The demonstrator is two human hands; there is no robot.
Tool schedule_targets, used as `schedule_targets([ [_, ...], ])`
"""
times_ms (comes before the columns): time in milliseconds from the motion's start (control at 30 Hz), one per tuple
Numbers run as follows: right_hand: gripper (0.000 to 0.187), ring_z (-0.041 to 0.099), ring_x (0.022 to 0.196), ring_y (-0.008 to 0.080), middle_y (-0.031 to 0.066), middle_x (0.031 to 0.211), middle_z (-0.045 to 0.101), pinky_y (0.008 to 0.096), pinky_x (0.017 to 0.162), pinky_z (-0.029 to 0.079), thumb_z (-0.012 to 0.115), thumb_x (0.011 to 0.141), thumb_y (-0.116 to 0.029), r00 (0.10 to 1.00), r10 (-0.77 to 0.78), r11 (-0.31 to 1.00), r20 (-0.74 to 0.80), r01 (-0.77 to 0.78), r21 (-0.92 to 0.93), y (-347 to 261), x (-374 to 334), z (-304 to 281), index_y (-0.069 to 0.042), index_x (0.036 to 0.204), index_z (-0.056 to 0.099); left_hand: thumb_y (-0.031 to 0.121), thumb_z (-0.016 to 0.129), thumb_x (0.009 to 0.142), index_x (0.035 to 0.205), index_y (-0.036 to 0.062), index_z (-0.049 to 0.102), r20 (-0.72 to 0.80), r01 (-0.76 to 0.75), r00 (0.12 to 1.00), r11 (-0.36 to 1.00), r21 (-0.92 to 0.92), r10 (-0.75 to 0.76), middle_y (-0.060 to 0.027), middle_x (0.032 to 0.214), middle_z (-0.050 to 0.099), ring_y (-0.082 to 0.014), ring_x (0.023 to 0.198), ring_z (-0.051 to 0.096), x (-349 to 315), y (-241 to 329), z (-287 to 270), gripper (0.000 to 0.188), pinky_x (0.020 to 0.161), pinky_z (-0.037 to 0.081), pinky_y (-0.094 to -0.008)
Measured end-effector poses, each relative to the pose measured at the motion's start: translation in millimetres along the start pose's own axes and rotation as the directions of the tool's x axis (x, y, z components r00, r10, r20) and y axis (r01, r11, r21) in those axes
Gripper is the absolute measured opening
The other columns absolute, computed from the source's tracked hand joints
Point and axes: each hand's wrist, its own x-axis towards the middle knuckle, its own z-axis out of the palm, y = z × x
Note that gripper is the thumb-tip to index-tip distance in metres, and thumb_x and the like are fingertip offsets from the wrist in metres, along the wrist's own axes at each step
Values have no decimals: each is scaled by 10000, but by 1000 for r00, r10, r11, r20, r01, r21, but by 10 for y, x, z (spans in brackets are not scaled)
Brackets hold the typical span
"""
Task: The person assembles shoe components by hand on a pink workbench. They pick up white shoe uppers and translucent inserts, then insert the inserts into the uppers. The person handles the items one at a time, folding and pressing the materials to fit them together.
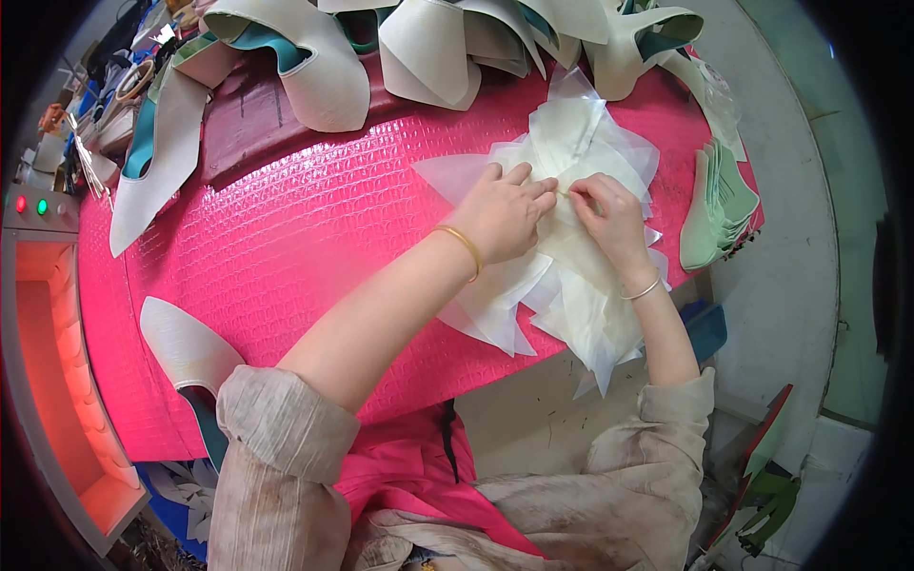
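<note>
A heap of thin translucent whitish sheets (581,266), cut with pointed ends, lies fanned out in several directions at the right part of the pink-covered table. My left hand (505,214) rests on the heap, palm down, fingers apart and slightly bent. Close beside its fingertips, my right hand (609,219) pinches thumb and forefinger together at a small pale edge in the middle of the heap. That edge seems to belong to one of the sheets, though the fingers cover most of it. Some sheets hang over the table's near edge.
White shoe uppers (328,81) with teal lining line the table's far side; another upper (186,343) lies at the near left. Stacked pale green pieces (719,209) sit at the right edge. A machine with a glowing orange opening (62,381) stands left of the pink table (314,238).
</note>
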Motion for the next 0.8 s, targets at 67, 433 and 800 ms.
schedule_targets([
  [67,66,565,664,206,53,715,565,301,569,464,620,705,-59,997,-74,996,4,74,-48,2,5,-11,-49,758,582,155,551,722,1069,88,526,33,3,999,1000,12,-3,2,1279,453,-195,1045,457,21,9,-22,354,824,389,-367],
  [433,45,556,636,246,75,706,546,330,559,442,598,729,-64,998,24,996,-51,-29,-85,-92,-9,70,-42,765,582,141,539,734,1210,100,463,-35,105,993,990,-92,-109,0,1194,499,-188,1036,468,21,53,6,484,846,373,-346],
  [800,65,539,607,95,30,690,548,241,558,432,564,813,-66,855,515,749,-51,-420,512,197,-33,171,-10,779,566,148,484,784,1220,136,469,102,168,981,986,0,-167,23,1218,474,-155,1070,455,94,110,-16,437,871,351,-345],
])
